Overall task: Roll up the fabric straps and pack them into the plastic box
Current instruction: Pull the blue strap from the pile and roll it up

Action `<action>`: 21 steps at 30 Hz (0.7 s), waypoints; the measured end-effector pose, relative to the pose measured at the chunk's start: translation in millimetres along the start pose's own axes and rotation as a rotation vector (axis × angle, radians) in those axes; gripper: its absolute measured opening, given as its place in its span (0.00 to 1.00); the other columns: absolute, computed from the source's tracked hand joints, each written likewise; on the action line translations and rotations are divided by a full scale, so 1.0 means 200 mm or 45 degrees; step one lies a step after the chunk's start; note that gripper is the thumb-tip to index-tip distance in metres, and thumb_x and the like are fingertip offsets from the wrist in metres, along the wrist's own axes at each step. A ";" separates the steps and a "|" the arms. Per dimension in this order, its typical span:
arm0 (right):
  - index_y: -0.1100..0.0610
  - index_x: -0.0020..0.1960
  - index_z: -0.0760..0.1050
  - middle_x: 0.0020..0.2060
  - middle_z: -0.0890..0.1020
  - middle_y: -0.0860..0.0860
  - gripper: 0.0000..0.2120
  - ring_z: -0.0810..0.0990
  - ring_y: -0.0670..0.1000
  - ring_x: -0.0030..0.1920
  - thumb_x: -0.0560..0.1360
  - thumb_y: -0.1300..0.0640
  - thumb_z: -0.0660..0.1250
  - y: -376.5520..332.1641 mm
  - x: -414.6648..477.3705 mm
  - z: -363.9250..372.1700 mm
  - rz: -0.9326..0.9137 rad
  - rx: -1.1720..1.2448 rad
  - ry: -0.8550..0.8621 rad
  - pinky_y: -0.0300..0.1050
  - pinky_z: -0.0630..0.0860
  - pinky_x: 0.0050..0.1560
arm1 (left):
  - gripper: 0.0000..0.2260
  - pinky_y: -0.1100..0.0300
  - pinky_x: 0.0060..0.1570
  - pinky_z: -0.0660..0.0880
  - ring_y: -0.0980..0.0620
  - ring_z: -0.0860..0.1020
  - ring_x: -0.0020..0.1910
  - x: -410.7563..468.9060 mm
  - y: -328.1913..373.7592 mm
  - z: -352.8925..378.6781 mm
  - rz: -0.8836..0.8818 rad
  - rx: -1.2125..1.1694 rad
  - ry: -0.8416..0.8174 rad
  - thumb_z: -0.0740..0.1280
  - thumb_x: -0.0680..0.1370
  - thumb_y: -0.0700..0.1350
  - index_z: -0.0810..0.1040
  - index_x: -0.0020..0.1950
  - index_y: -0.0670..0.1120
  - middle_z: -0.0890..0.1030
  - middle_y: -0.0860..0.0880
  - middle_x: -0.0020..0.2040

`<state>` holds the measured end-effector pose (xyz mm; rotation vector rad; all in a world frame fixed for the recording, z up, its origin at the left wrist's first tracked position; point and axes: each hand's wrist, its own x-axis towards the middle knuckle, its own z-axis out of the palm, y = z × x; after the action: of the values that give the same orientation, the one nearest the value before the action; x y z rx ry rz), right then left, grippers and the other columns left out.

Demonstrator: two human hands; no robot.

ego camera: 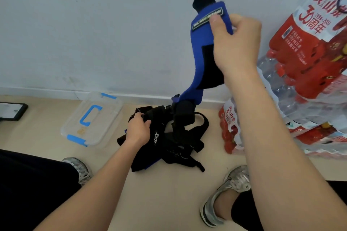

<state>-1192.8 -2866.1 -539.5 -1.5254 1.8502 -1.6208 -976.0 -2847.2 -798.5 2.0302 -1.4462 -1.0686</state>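
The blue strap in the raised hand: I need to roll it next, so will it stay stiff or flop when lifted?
Probably floppy: the blue strap bends and sags below the right hand pinching its top. It seems light, since a fingertip pinch holds it. It may drag, as its lower end looks tangled in the black strap pile held by the left hand.

The shrink-wrapped packs of red-labelled water bottles (308,73) run off the right edge. A black-framed flat panel (13,111) is cut by the left edge. The small label print on the blue padded fabric strap (199,48) is blurred (unreadable).
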 end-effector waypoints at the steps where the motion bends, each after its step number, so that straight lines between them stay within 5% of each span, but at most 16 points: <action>1: 0.68 0.41 0.73 0.33 0.70 0.56 0.22 0.67 0.50 0.34 0.82 0.49 0.68 -0.02 0.02 -0.02 0.027 0.042 -0.023 0.48 0.66 0.36 | 0.14 0.45 0.60 0.78 0.38 0.81 0.60 0.00 -0.01 0.00 -0.082 -0.126 0.000 0.66 0.86 0.46 0.76 0.70 0.41 0.81 0.39 0.62; 4: 0.67 0.44 0.77 0.37 0.74 0.54 0.18 0.71 0.50 0.38 0.82 0.52 0.69 -0.01 0.03 -0.02 0.244 0.137 -0.149 0.47 0.69 0.40 | 0.17 0.39 0.66 0.79 0.35 0.81 0.61 0.01 0.01 0.00 -0.402 -0.706 -0.031 0.68 0.85 0.50 0.77 0.70 0.43 0.78 0.36 0.69; 6: 0.59 0.47 0.78 0.40 0.73 0.55 0.09 0.71 0.51 0.41 0.84 0.56 0.67 0.06 -0.03 0.03 0.432 0.225 -0.217 0.48 0.68 0.44 | 0.23 0.39 0.69 0.77 0.35 0.79 0.62 0.00 0.05 -0.02 -0.469 -0.671 -0.025 0.68 0.81 0.61 0.79 0.67 0.46 0.72 0.37 0.72; 9: 0.56 0.51 0.74 0.44 0.72 0.54 0.06 0.70 0.53 0.44 0.86 0.57 0.65 0.17 -0.16 0.12 0.737 0.406 -0.192 0.50 0.67 0.46 | 0.35 0.43 0.59 0.82 0.36 0.85 0.58 -0.05 0.09 -0.10 -0.529 -0.738 -0.480 0.62 0.74 0.74 0.87 0.59 0.45 0.85 0.38 0.63; 11: 0.62 0.52 0.77 0.44 0.77 0.55 0.09 0.75 0.54 0.44 0.86 0.57 0.65 0.22 -0.21 0.17 0.952 0.560 -0.162 0.50 0.72 0.46 | 0.34 0.48 0.53 0.83 0.40 0.87 0.54 -0.11 0.10 -0.15 -0.465 -0.917 -0.841 0.68 0.75 0.73 0.89 0.60 0.44 0.88 0.40 0.57; 13: 0.64 0.56 0.80 0.45 0.82 0.55 0.08 0.81 0.55 0.45 0.85 0.58 0.67 0.25 -0.25 0.20 1.144 0.745 -0.127 0.49 0.78 0.46 | 0.29 0.47 0.58 0.82 0.41 0.86 0.57 -0.16 0.09 -0.18 -0.296 -1.004 -1.071 0.72 0.77 0.66 0.86 0.66 0.44 0.86 0.40 0.61; 17: 0.59 0.52 0.80 0.42 0.82 0.52 0.04 0.81 0.54 0.41 0.82 0.61 0.66 0.35 -0.28 0.18 1.261 0.820 0.042 0.47 0.79 0.42 | 0.38 0.37 0.74 0.73 0.35 0.76 0.75 -0.22 0.01 -0.25 -0.225 -1.178 -1.218 0.67 0.79 0.72 0.77 0.78 0.45 0.76 0.38 0.77; 19: 0.58 0.50 0.78 0.40 0.81 0.50 0.06 0.80 0.52 0.39 0.82 0.63 0.63 0.42 -0.30 0.14 1.288 0.700 0.151 0.40 0.77 0.33 | 0.45 0.41 0.67 0.79 0.33 0.78 0.72 -0.25 -0.04 -0.31 -0.197 -1.159 -1.225 0.72 0.72 0.74 0.77 0.77 0.42 0.77 0.36 0.75; 21: 0.58 0.57 0.79 0.47 0.84 0.53 0.09 0.84 0.54 0.45 0.82 0.64 0.61 0.51 -0.33 0.14 1.307 0.561 0.144 0.45 0.82 0.38 | 0.38 0.50 0.56 0.84 0.36 0.85 0.62 -0.26 -0.06 -0.34 -0.101 -1.078 -1.136 0.77 0.71 0.68 0.82 0.72 0.43 0.81 0.35 0.70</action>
<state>-1197.4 -2845.6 -661.9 -0.1937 1.6861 -1.4113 -924.4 -2800.0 -747.1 1.0187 -0.9189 -2.2943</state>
